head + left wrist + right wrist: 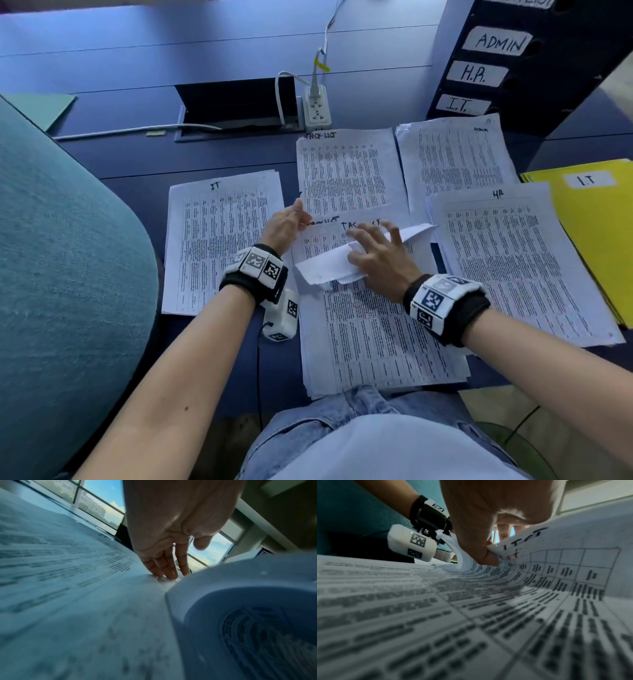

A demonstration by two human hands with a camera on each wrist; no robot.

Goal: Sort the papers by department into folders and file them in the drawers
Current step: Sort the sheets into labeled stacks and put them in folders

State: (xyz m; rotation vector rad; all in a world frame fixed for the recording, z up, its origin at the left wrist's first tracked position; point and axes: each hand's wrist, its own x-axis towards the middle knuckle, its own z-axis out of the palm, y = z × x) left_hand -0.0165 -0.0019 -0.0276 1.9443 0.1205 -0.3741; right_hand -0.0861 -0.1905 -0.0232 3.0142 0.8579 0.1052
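A central stack of printed papers (376, 335) lies in front of me on the dark blue desk (137, 68). My right hand (366, 250) pinches its top sheet (329, 267) and curls it back toward me; in the right wrist view the thumb (489, 557) grips that sheet (565, 563) near its handwritten heading. My left hand (296, 219) lies with straight fingers (167, 569) on the stack's top left corner. Sorted piles lie around: IT pile (219, 240), HR pile (513, 267), two more (349, 171) (455, 161) behind.
A yellow folder marked I.T (589, 219) lies at the right edge. A dark drawer unit (548, 68) labelled ADMIN, H.R. and I.T. stands at the back right. A power strip with cables (317, 106) sits mid-desk, a teal chair back (61, 274) fills the left.
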